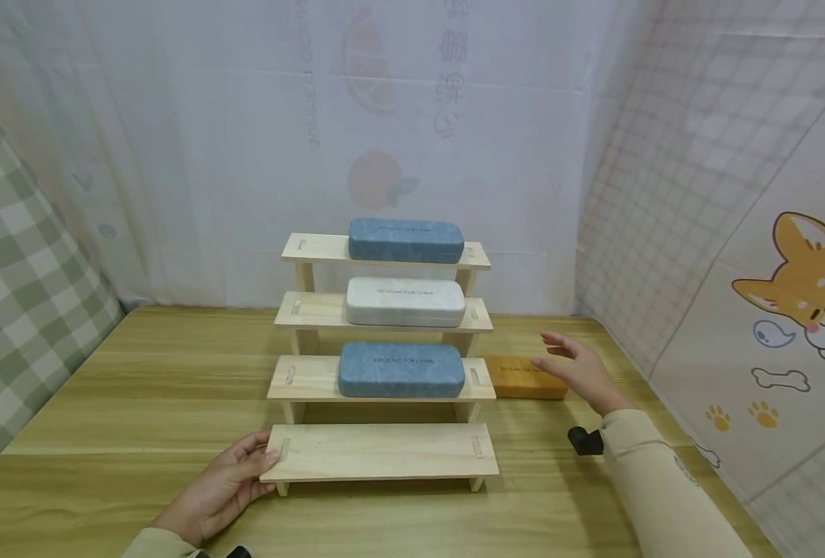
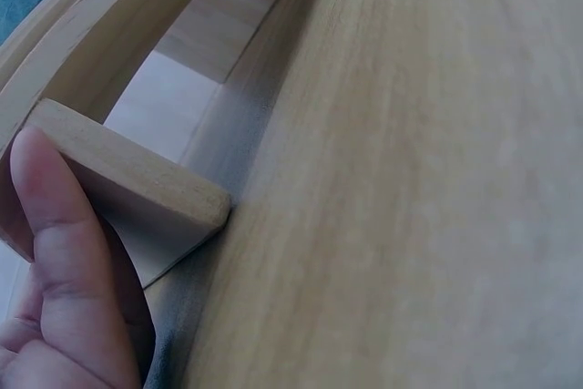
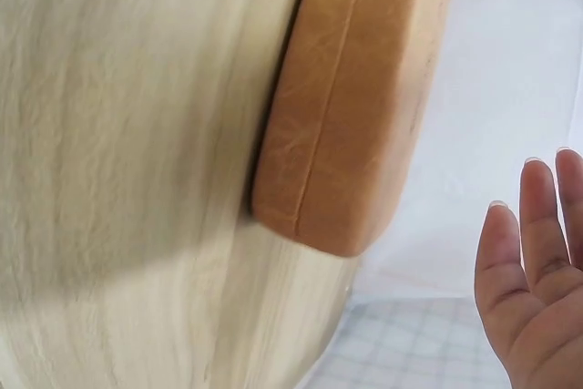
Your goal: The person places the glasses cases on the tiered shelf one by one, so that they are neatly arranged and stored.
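A four-tier wooden display stand (image 1: 384, 451) stands on the table, its lowest shelf bare. My left hand (image 1: 227, 482) grips the left end of that shelf, the thumb over its edge; in the left wrist view a finger (image 2: 59, 243) lies against the wood beside a leg (image 2: 137, 170). To the right of the stand lies an orange glasses case (image 1: 527, 377), partly behind the third tier. My right hand (image 1: 579, 370) hovers at the case's right end with fingers spread loosely and nothing held. The right wrist view shows the orange case (image 3: 342, 116) apart from the fingertips (image 3: 499, 234).
A blue case (image 1: 407, 240) lies on the top shelf, a white case (image 1: 405, 302) on the second, and another blue case (image 1: 401, 370) on the third. Behind the wooden table (image 1: 140, 387) hangs a white cloth (image 1: 245, 155); printed cloths flank both sides.
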Demonstrator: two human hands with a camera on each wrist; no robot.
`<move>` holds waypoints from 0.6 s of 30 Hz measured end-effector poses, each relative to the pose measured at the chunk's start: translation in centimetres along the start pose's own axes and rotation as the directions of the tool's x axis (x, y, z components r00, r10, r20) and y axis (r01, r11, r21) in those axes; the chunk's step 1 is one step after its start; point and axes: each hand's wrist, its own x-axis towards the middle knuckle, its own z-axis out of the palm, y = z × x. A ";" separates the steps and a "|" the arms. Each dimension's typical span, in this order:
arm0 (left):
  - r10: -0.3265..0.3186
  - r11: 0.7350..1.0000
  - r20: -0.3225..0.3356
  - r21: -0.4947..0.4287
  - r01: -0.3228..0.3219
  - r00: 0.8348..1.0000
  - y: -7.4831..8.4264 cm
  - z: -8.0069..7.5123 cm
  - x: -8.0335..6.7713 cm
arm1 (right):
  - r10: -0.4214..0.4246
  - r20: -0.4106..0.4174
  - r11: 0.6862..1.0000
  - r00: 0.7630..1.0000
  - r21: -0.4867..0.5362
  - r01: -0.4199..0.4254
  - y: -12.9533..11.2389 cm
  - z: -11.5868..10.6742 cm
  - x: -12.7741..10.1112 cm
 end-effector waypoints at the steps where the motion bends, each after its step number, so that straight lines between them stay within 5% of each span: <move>1: 0.000 1.000 0.001 -0.001 0.000 1.000 0.0 0.0 0.0 | 0.002 0.000 1.000 1.000 -0.010 -0.002 0.2 -0.1 0.1; 18: -0.004 1.000 0.007 -0.013 0.004 1.000 0.0 -0.1 0.1 | 0.078 0.068 0.992 0.995 -0.108 -0.071 3.0 -0.6 0.7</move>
